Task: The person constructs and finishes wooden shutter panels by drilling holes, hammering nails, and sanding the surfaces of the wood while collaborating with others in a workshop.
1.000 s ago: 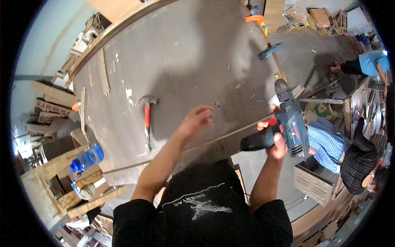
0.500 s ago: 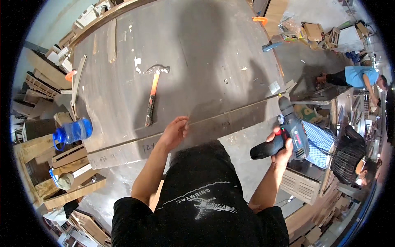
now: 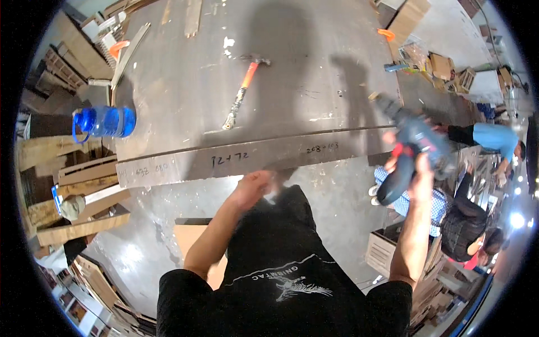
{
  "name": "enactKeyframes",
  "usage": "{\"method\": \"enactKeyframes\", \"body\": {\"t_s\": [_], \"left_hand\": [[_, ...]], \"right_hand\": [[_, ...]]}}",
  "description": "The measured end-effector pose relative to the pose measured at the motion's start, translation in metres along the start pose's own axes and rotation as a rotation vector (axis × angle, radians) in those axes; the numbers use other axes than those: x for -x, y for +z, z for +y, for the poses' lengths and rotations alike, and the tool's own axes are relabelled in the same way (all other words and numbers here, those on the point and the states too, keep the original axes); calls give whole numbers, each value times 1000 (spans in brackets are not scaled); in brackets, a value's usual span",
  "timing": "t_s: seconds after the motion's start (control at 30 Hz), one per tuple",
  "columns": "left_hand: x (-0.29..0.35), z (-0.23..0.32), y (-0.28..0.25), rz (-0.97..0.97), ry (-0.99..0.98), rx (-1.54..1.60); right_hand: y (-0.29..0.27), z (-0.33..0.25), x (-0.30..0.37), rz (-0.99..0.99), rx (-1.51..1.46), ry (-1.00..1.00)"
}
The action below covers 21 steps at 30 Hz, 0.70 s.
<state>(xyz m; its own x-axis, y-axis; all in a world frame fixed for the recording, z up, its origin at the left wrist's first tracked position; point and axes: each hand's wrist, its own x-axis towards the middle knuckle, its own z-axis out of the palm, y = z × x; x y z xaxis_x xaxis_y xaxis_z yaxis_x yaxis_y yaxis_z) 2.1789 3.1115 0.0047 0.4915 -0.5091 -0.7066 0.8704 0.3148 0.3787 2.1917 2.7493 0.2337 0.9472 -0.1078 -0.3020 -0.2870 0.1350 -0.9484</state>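
My right hand (image 3: 421, 168) grips a dark cordless drill (image 3: 412, 137) with red accents, raised past the right end of the table's front edge and tilted up and left. The drill is blurred. My left hand (image 3: 255, 188) is held just in front of the table's near edge, fingers curled together and smeared; whatever they pinch, if anything, I cannot make out. A claw hammer (image 3: 245, 84) with an orange and black handle lies on the grey tabletop (image 3: 185, 106). Along the table's front runs a board edge (image 3: 258, 157) with handwritten marks.
A blue water bottle (image 3: 106, 122) lies at the table's left edge. Orange clamps (image 3: 386, 35) grip the far sides, and thin wood strips (image 3: 132, 53) lie at the left. Timber offcuts (image 3: 84, 224) are stacked to the left. Other people, one in a blue shirt (image 3: 494, 140), are at the right.
My right hand has moved the drill right and slightly up. My left hand has drawn back from the board edge toward my body. The view has shifted; the hammer still lies on the table.
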Motion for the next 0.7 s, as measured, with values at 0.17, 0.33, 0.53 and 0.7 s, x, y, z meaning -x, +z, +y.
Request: {"method": "enactKeyframes", "body": {"t_s": [0.17,0.33,0.53,0.7], "left_hand": [[15,-47,-26,-91,18,191],[18,-66,-6,-12,29,144],[-2,-74,20,27,-51,140],[12,-69,28,-85,-33,182]], "right_hand": [[0,115,42,0,-58,311],[15,158,97,63,79,347],[54,176,101,-120,186,262],[109,152,78,-180,421,171]]}}
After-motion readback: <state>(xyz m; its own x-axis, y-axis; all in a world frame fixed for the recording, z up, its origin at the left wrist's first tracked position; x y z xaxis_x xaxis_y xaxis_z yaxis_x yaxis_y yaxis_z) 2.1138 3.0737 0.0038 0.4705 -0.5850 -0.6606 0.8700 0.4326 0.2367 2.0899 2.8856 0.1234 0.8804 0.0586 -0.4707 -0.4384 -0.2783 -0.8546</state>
